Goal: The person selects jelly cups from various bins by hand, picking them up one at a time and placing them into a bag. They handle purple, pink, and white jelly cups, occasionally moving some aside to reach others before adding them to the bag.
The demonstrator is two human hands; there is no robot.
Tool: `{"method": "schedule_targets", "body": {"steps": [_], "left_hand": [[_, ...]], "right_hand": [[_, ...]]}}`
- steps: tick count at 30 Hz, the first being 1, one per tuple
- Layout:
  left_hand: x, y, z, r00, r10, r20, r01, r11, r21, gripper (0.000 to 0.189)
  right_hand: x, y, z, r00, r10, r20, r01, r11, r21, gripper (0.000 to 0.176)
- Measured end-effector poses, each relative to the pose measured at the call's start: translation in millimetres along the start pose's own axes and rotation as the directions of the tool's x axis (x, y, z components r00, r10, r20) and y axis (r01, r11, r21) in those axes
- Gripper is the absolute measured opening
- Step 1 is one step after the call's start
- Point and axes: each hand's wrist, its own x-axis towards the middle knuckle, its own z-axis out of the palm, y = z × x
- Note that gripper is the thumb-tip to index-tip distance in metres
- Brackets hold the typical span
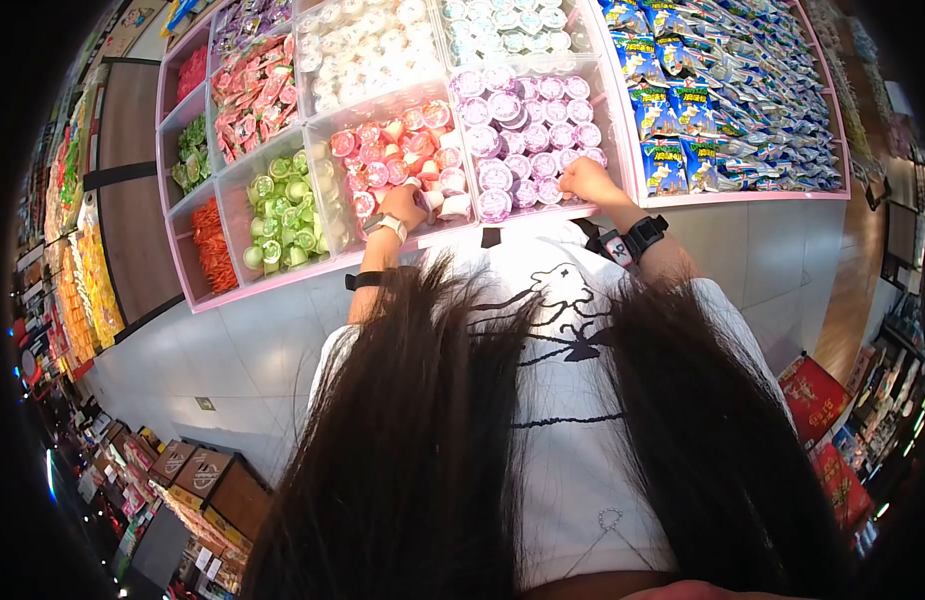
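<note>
My left hand (405,207) reaches into the front of a compartment of red-lidded jelly cups (383,165). Its fingers curl against a pale cup lying on its side near the front wall. At the front right corner of the neighbouring compartment is my right hand (590,181), fingers bent closed over the purple-lidded jelly cups (518,140). Whatever its fingertips hold is hidden. The purple cups stand in fairly even rows, lids up, some stacked higher. The red cups lie loosely, several of them tipped. Both wrists wear bands.
Green jelly cups (283,205) fill the compartment to the left, beside orange-red packets (214,245). Behind are white-lidded cups (363,50) and pink packets (255,95). Blue snack bags (673,110) lie in rows at right. A pink-edged rim (323,265) borders the front of the display.
</note>
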Motion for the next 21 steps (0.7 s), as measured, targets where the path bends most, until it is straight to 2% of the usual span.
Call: {"method": "schedule_targets", "body": {"steps": [4,7,10,13,17,21], "left_hand": [[0.5,-4.7,4.4,1.000,-0.003,-0.003,0.003,1.000,-0.029,0.061],[-3.7,-0.6,1.4,1.000,0.007,0.012,-0.007,1.000,-0.027,0.061],[-8.0,4.7,-2.3,1.000,0.006,0.011,-0.006,1.000,-0.004,0.060],[-7.7,3.4,-1.1,1.000,0.004,0.003,-0.004,1.000,0.004,0.058],[-3.0,-5.6,8.2,0.998,0.045,-0.032,-0.045,0.999,0.019,0.052],[-8.4,2.4,2.7,1.000,0.008,-0.027,-0.008,1.000,0.017,0.051]], "right_hand": [[-9.3,-18.5,-7.0,0.997,0.079,-0.003,-0.079,0.987,-0.139,0.019],[-16.6,-25.8,-3.1,0.970,-0.103,-0.219,0.042,0.963,-0.268,0.017],[-19.6,-34.2,-3.0,0.895,-0.374,-0.244,0.267,0.886,-0.379,0.026],[-25.5,-49.0,-8.6,0.963,-0.252,-0.092,0.168,0.833,-0.527,0.036],[-19.6,-44.7,-4.6,0.987,-0.160,-0.017,0.123,0.820,-0.559,0.047],[-22.7,-46.6,-5.1,0.992,-0.122,0.016,0.110,0.823,-0.558,0.052]]}}
